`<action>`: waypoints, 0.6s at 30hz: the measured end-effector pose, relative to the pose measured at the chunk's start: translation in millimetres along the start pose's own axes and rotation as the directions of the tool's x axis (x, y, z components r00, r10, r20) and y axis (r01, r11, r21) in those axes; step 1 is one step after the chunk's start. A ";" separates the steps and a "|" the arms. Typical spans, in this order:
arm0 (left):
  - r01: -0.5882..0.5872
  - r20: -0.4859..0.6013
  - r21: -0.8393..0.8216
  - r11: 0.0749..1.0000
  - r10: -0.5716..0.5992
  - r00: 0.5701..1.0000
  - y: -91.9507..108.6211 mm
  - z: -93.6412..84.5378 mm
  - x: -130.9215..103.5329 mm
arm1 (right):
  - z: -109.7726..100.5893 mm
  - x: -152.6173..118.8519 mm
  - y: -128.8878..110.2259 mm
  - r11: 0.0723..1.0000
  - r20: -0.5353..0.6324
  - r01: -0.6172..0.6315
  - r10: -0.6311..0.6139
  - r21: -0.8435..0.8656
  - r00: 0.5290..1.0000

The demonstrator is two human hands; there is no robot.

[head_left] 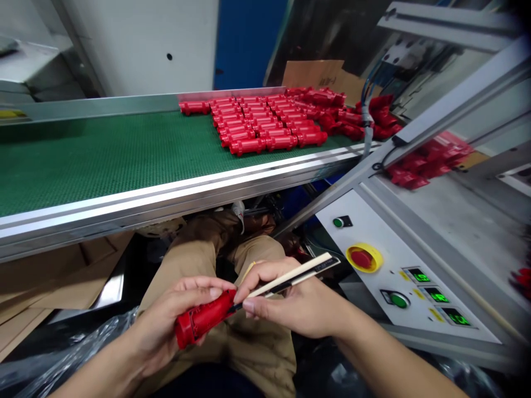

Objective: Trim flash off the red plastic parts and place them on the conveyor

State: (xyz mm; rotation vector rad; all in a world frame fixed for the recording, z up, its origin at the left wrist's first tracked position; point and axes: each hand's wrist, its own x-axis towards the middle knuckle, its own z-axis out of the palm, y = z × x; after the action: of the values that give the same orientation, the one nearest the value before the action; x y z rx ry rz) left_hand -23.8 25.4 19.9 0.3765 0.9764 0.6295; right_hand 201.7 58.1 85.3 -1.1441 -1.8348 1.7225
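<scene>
My left hand is wrapped around a red ribbed plastic tube held above my lap. In a pinch grip, my right hand holds a slim utility knife with a cream and black handle. The knife's tip end meets the far end of the tube, near my left fingertips. The blade itself is mostly hidden by my right fingers.
Ahead runs a green conveyor belt with a metal edge. Rows of red tubes lie on it. At right stands a machine's control panel with a red stop button. Cardboard lies at left.
</scene>
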 end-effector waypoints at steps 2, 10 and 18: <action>0.003 0.000 -0.005 1.000 -0.003 1.000 -1.4 -1.0 0.8 | 0.4 0.9 -2.3 1.000 0.024 -0.010 0.011 -0.022 1.000; 0.006 0.038 -0.012 1.000 -0.005 0.999 -4.2 -3.2 5.0 | 0.6 4.8 -5.7 0.996 0.063 0.000 0.005 -0.086 0.998; 0.003 0.050 -0.006 1.000 -0.003 0.999 -4.3 -5.0 4.2 | -1.1 6.2 -8.3 0.995 0.089 -0.010 0.019 -0.099 0.996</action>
State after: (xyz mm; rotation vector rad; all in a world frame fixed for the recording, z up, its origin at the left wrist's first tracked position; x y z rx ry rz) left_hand -25.0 24.9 12.2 0.3830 0.9272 0.6176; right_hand 196.3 64.2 91.9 -1.1367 -1.9902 1.7350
